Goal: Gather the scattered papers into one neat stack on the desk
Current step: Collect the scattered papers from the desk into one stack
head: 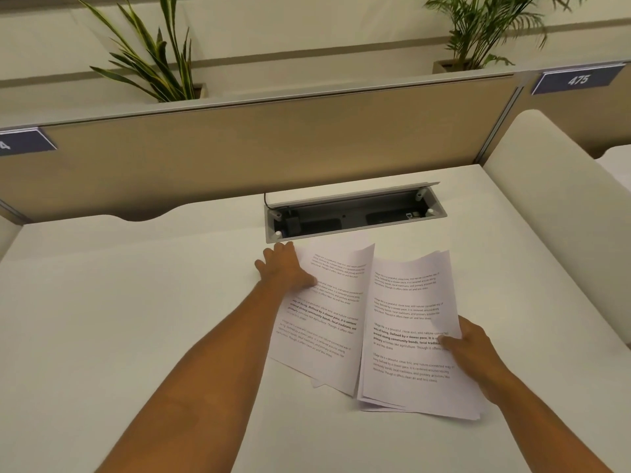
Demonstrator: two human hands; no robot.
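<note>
Two bunches of white printed sheets lie side by side on the white desk (136, 319). The left bunch (327, 322) is fanned and its right edge curls up. My left hand (285, 268) grips its upper left edge, thumb on top of the text. The right bunch (409, 336) holds several loosely aligned sheets with corners sticking out at the bottom. My right hand (473, 353) holds its right edge, thumb pressed on the top page and fingers hidden beneath. The two bunches overlap slightly along the middle.
An open cable tray (351, 213) with a raised lid is sunk into the desk just behind the papers. A beige partition (256, 148) with plants behind it closes the back. A white side divider (553, 199) stands at the right.
</note>
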